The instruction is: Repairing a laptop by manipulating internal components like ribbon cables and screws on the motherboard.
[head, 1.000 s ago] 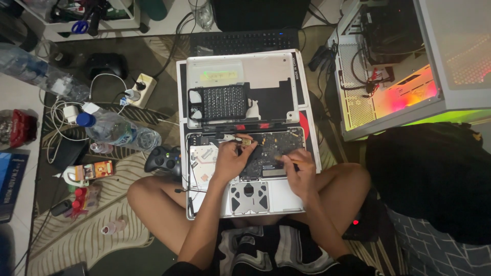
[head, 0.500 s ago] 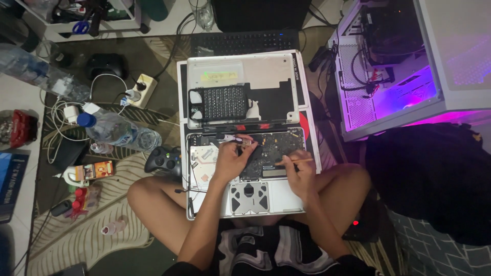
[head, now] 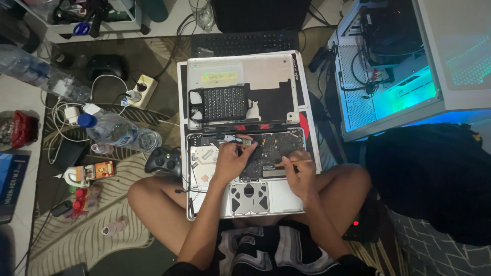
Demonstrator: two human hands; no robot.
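Nothing has shifted: the right hand (head: 302, 176) pinches a thin tool (head: 292, 162) lying crosswise, tip leftward over the opened laptop (head: 245, 204).

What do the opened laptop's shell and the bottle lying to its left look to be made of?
Laptop shell: probably metal, matte silver, judging by its even grey sheen and thin, crisp edges.
Bottle: clear plastic, it seems; see-through ribbed wall with glossy highlights and a blue screw cap.

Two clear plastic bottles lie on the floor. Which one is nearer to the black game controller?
The bottle with the blue cap, lying on its side just left of the game controller. The other bottle lies farther off, toward the upper left corner.
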